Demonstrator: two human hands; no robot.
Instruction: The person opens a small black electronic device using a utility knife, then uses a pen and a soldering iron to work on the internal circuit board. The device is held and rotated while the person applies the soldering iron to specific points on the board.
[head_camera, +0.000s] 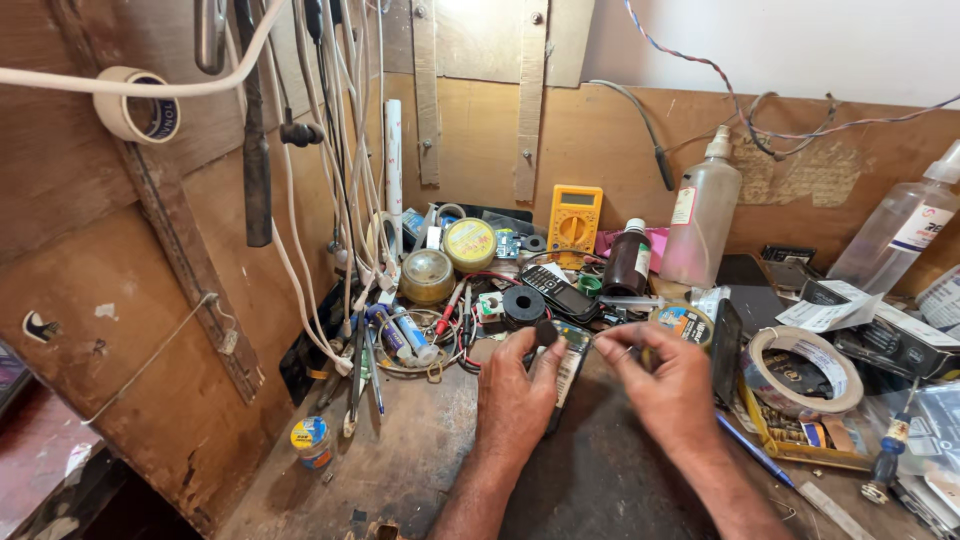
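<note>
I'm looking down at a cluttered dark work bench (420, 470), and both hands meet at the centre of the frame over one small dark rectangular handset with its back open (566, 368). My left hand (515, 390) wraps it from the left, fingers curled shut around its edge, thumb up near its top. My right hand (662, 385) sits just to the right, fingertips pinched together on something thin near the handset's upper right corner; I cannot tell what the pinch has hold of. The handset's long axis runs from bottom centre toward the upper middle of the frame, tilted slightly, and the left hand is the closer one, touching it. Counting around: one yellow multimeter (574, 220) upper centre, two clear plastic bottles (702, 215) to the right, one brown bottle (628, 262), and two tape rolls, the nearer one (805, 368) right of centre.
</note>
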